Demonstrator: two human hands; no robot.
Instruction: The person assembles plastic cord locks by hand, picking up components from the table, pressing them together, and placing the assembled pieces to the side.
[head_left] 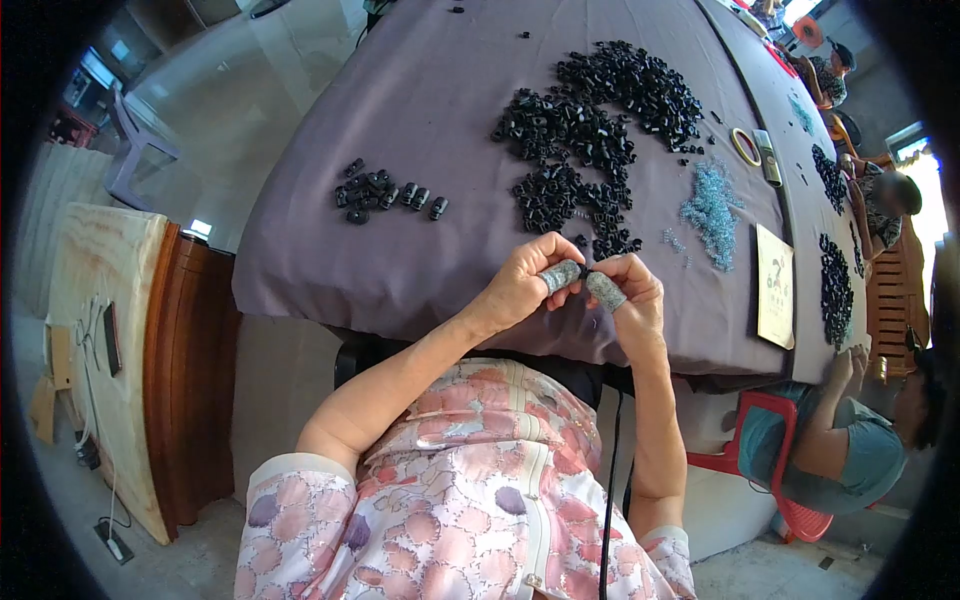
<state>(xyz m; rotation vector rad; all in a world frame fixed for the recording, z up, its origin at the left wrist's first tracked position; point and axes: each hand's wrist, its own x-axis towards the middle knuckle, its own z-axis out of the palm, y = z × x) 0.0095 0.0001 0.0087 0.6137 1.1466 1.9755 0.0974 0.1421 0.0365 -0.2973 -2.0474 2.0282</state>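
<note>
The left hand [530,283] and right hand [628,290] meet at the worktop's [440,110] near edge — fingers of both, some wrapped in grey tape, pinched closed on a small black piece [584,271] between them. Just beyond lies a heap of black pieces [575,135] — blue springs [713,215] beside it, to the right.

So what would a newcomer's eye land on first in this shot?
Probably the big heaps of small black pieces, spread over the middle of the purple-grey cloth. Next, the pale blue pile just to their right, and the left hand and right hand meeting fingertip to fingertip over a tiny dark piece below the heaps.
</note>
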